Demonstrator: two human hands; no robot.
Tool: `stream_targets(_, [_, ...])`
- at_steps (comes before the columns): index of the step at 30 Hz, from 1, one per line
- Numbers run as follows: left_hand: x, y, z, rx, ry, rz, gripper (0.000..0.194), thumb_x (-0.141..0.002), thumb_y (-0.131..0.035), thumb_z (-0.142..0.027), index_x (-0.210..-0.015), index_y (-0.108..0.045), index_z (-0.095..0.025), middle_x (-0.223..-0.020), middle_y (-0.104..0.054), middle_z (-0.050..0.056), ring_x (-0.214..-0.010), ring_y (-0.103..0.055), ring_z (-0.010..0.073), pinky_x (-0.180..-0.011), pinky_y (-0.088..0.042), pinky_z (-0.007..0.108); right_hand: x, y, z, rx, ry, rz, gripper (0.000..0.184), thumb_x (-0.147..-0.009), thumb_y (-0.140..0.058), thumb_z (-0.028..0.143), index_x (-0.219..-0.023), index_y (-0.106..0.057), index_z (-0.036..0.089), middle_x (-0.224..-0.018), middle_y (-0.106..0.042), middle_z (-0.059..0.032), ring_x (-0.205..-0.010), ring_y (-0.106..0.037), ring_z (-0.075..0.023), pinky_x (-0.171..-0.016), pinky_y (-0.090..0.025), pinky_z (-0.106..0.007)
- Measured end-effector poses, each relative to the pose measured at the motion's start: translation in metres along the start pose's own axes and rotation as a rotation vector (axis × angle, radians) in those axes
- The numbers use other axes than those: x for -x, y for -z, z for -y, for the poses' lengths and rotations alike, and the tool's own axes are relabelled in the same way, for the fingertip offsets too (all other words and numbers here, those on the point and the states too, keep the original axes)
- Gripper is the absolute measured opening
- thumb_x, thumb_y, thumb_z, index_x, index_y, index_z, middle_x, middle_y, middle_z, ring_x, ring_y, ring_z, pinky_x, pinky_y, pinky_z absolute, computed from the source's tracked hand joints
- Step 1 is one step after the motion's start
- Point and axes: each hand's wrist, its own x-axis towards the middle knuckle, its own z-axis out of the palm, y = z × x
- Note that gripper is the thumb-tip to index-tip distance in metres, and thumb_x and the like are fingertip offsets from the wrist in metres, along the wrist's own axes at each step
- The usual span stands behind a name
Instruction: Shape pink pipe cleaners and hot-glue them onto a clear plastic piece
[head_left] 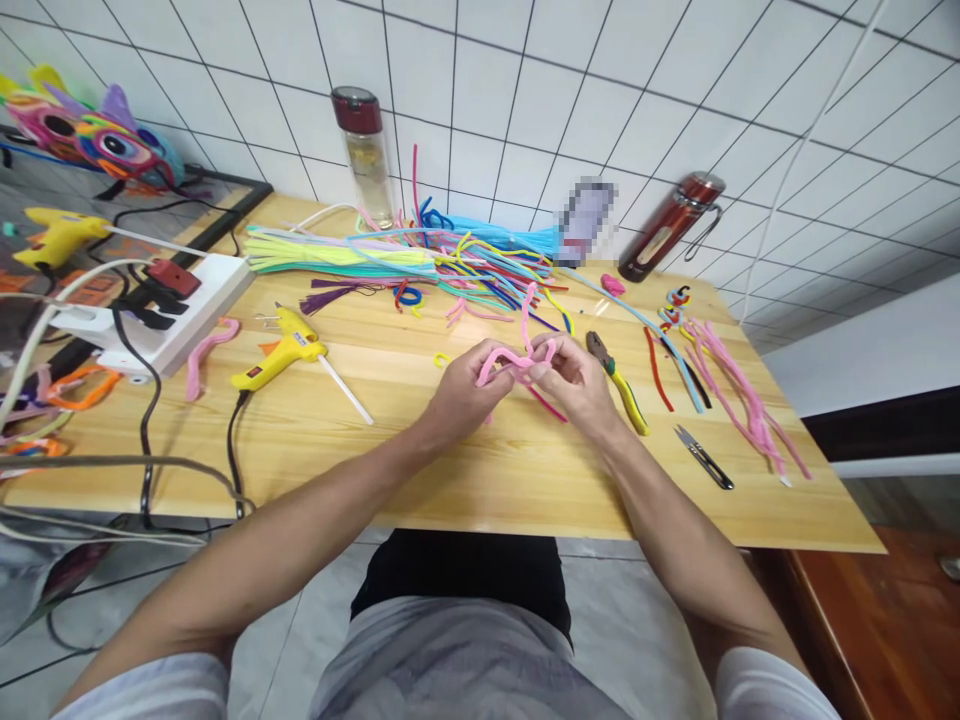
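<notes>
Above the middle of the table, a pink pipe cleaner point(498, 358) is bent into loops, one end sticking up. My left hand point(466, 392) pinches its left part, and my right hand point(576, 385) grips it from the other side, fingertips close together. Some of the pink length is hidden behind my fingers. Just right of my right hand lie pliers point(619, 385) with yellow-green handles. A small yellow ring point(442, 359) rests by my left hand, and a darker pink strip point(547, 405) lies beneath my hands.
A yellow glue gun point(281, 358) with a white stick lies left, its cord hanging over the table edge. Pipe cleaners in many colours point(360, 255) lie at the back near a glass bottle point(364, 155). A red flask point(671, 225), thread snips point(703, 458) and pink strips point(739, 395) are right. A power strip point(214, 290) stands left.
</notes>
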Motion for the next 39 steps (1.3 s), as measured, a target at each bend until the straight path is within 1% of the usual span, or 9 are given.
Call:
stream_targets(3, [0.0,0.0,0.002,0.011,0.002,-0.017,0.023,-0.089,-0.068,-0.041,-0.095,-0.069,-0.018,-0.07,-0.057,-0.003,-0.057,-0.047,0.0093,-0.047,-0.043,0.018,0.001,-0.003,0.002,0.17,0.03,-0.001,0.024,-0.088,-0.075,0.045,-0.085,-0.066,0.022,-0.093,-0.064,-0.0032,-0.089,-0.06,-0.0194,-0.081,-0.05,-0.033])
stream_targets(7, [-0.005,0.001,0.005,0.164,0.074,-0.093,0.031,-0.09,-0.067,-0.049,-0.086,-0.067,-0.018,-0.056,-0.046,-0.006,-0.046,-0.042,0.0085,-0.041,-0.037,0.019,0.002,-0.005,0.001,0.123,0.068,-0.061,0.023,-0.088,-0.077,0.044,-0.082,-0.068,0.023,-0.097,-0.066,-0.004,-0.095,-0.062,-0.0209,-0.087,-0.05,-0.035])
stream_targets(15, [-0.022,0.009,0.012,0.406,0.213,-0.336,0.037,-0.082,-0.074,-0.053,-0.086,-0.061,-0.018,-0.069,-0.058,-0.005,-0.038,-0.033,0.0018,-0.034,-0.022,0.019,0.009,-0.008,0.008,0.092,0.152,-0.089,0.022,-0.086,-0.081,0.045,-0.078,-0.074,0.026,-0.114,-0.07,-0.0068,-0.115,-0.063,-0.0265,-0.109,-0.046,-0.045])
stream_targets(20, [-0.026,0.02,0.011,0.409,0.185,-0.431,0.04,-0.086,-0.07,-0.058,-0.089,-0.057,-0.02,-0.062,-0.055,-0.007,-0.036,-0.031,0.0031,-0.035,-0.021,0.019,0.014,-0.015,0.011,-0.095,0.11,0.08,0.019,-0.086,-0.082,0.041,-0.078,-0.073,0.026,-0.083,-0.074,-0.0044,-0.086,-0.069,-0.0231,-0.088,-0.056,-0.043])
stream_targets(26, [-0.027,0.024,0.003,0.361,0.114,-0.517,0.044,-0.091,-0.061,-0.065,-0.094,-0.062,-0.021,-0.045,-0.039,-0.01,-0.034,-0.028,0.0075,-0.035,-0.02,0.022,0.02,-0.024,0.017,-0.065,0.1,0.345,0.015,-0.087,-0.081,0.036,-0.08,-0.075,0.025,-0.085,-0.078,-0.0037,-0.084,-0.074,-0.0212,-0.083,-0.057,-0.039])
stream_targets(30, [-0.023,0.023,0.003,0.312,0.043,-0.464,0.046,-0.092,-0.06,-0.066,-0.096,-0.066,-0.021,-0.044,-0.038,-0.009,-0.035,-0.028,0.0089,-0.037,-0.022,0.023,0.018,-0.02,0.016,-0.001,0.022,0.488,0.027,-0.085,-0.081,0.05,-0.083,-0.077,0.023,-0.086,-0.078,-0.0041,-0.081,-0.073,-0.0206,-0.08,-0.056,-0.036])
stream_targets(32, [-0.019,0.021,0.002,0.254,0.002,-0.416,0.045,-0.093,-0.06,-0.065,-0.095,-0.069,-0.02,-0.045,-0.04,-0.008,-0.038,-0.031,0.0092,-0.04,-0.026,0.024,0.014,-0.015,0.014,-0.043,-0.011,0.408,0.042,-0.088,-0.071,0.064,-0.088,-0.079,0.023,-0.089,-0.078,-0.0059,-0.084,-0.072,-0.0223,-0.081,-0.055,-0.037])
stream_targets(35, [-0.011,0.013,-0.002,0.125,-0.054,-0.36,0.042,-0.094,-0.062,-0.061,-0.093,-0.073,-0.02,-0.048,-0.044,-0.007,-0.044,-0.04,0.0103,-0.048,-0.035,0.024,0.007,-0.011,0.013,-0.09,0.036,0.098,0.053,-0.094,-0.057,0.072,-0.083,-0.078,0.024,-0.095,-0.077,-0.0081,-0.095,-0.071,-0.0256,-0.089,-0.053,-0.04])
stream_targets(39, [0.0,0.0,-0.003,-0.025,-0.097,-0.287,0.037,-0.096,-0.062,-0.054,-0.098,-0.076,-0.02,-0.055,-0.051,-0.005,-0.052,-0.049,0.0118,-0.059,-0.042,0.025,0.006,-0.015,0.019,0.09,0.03,-0.063,0.035,-0.087,-0.075,0.057,-0.075,-0.072,0.024,-0.08,-0.071,-0.0034,-0.08,-0.064,-0.0214,-0.081,-0.051,-0.037])
